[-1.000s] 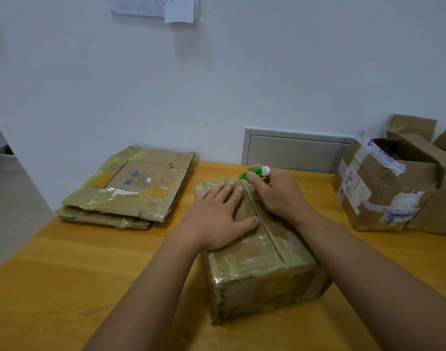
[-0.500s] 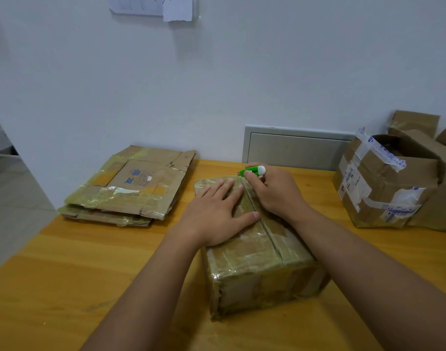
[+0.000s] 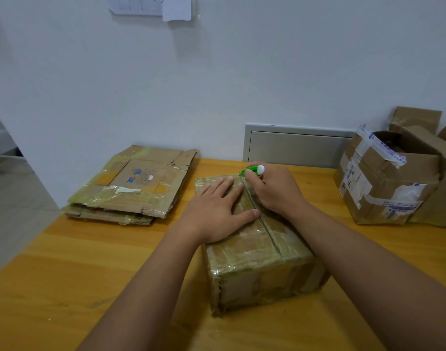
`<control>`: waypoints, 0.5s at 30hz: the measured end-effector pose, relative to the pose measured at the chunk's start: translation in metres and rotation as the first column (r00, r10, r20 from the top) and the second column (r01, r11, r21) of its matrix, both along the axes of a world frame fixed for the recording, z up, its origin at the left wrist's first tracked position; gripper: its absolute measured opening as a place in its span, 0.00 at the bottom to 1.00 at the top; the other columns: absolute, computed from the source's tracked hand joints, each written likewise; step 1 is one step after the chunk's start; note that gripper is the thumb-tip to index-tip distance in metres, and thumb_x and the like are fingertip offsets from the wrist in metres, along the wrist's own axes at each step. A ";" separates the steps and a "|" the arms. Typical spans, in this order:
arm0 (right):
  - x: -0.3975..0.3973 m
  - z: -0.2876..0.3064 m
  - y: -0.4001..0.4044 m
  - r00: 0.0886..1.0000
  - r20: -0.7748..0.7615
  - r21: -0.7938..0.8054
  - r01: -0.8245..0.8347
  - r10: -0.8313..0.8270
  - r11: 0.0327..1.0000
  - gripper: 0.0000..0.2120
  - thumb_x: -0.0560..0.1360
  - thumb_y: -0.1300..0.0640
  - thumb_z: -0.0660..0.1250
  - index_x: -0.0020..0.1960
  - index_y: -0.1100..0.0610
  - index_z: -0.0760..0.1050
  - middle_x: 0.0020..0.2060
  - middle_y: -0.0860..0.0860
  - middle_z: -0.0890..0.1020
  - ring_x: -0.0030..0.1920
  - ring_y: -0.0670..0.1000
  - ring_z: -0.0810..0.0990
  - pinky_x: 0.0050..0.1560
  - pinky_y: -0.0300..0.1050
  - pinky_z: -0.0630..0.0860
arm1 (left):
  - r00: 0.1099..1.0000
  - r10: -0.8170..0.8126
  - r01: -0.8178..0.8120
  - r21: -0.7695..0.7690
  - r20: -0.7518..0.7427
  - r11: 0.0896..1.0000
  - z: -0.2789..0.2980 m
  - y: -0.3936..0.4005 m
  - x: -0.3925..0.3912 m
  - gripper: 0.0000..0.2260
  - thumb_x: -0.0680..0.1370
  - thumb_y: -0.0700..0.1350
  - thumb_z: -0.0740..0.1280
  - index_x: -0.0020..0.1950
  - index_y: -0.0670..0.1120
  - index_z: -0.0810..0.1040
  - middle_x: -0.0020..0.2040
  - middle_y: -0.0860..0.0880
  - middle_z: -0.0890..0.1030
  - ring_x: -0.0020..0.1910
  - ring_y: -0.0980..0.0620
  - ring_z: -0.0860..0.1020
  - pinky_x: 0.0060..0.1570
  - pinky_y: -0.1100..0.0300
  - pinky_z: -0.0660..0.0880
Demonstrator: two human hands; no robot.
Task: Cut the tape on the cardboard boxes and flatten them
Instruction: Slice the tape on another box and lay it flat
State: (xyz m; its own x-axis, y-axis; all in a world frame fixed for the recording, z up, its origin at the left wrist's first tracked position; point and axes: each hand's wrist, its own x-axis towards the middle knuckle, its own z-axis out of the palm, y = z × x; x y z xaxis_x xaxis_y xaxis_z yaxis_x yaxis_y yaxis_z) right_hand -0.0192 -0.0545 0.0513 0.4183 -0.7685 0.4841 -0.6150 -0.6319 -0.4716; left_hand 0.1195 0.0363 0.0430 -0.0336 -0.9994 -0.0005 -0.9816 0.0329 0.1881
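A taped-up cardboard box (image 3: 257, 257) sits in the middle of the wooden table (image 3: 77, 279), its top seam running away from me. My left hand (image 3: 217, 211) lies flat on the left half of the lid, fingers spread. My right hand (image 3: 275, 191) grips a green and white cutter (image 3: 253, 171) at the far end of the seam, its tip at the box's back edge. The blade itself is hidden by my fingers.
A stack of flattened boxes (image 3: 130, 188) lies at the far left of the table. Opened boxes with white printed tape (image 3: 384, 178) stand at the far right. A grey wall panel (image 3: 293, 145) is behind the table. The table's left edge drops to the floor.
Both hands stay in the same place on the box. The cutter remains at the far end of the seam; only the view has shifted slightly.
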 end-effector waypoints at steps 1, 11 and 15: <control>0.000 0.000 0.000 1.000 0.000 -0.004 0.000 0.000 1.000 0.12 0.80 0.53 0.60 0.53 0.55 0.81 0.38 0.53 0.83 0.39 0.54 0.78 0.40 0.48 0.72 | 1.000 0.000 0.000 -0.002 -0.002 1.000 0.000 0.000 0.000 0.37 0.77 0.72 0.48 0.81 0.56 0.46 0.81 0.53 0.44 0.79 0.55 0.42 0.77 0.54 0.41; 0.001 -0.003 0.000 1.000 -0.003 0.017 0.006 -0.006 1.000 0.12 0.80 0.51 0.59 0.50 0.55 0.80 0.30 0.46 0.74 0.36 0.53 0.75 0.36 0.45 0.65 | 1.000 0.000 0.000 -0.004 -0.005 1.000 0.000 -0.001 0.000 0.37 0.77 0.72 0.48 0.81 0.56 0.46 0.81 0.53 0.44 0.79 0.56 0.41 0.77 0.54 0.41; -0.001 -0.002 0.003 1.000 -0.003 0.006 0.029 -0.029 1.000 0.13 0.80 0.53 0.60 0.47 0.59 0.80 0.28 0.49 0.74 0.33 0.54 0.74 0.35 0.47 0.68 | 1.000 -0.001 0.001 -0.001 -0.002 1.000 -0.001 -0.001 0.000 0.37 0.77 0.72 0.48 0.81 0.55 0.46 0.81 0.53 0.44 0.79 0.56 0.42 0.77 0.53 0.41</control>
State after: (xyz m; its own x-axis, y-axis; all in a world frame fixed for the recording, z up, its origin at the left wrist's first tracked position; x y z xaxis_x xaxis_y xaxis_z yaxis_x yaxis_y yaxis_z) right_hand -0.0198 -0.0517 0.0495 0.3973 -0.7833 0.4781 -0.6344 -0.6109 -0.4737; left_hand 0.1197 0.0357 0.0419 -0.0347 -0.9994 0.0007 -0.9812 0.0342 0.1901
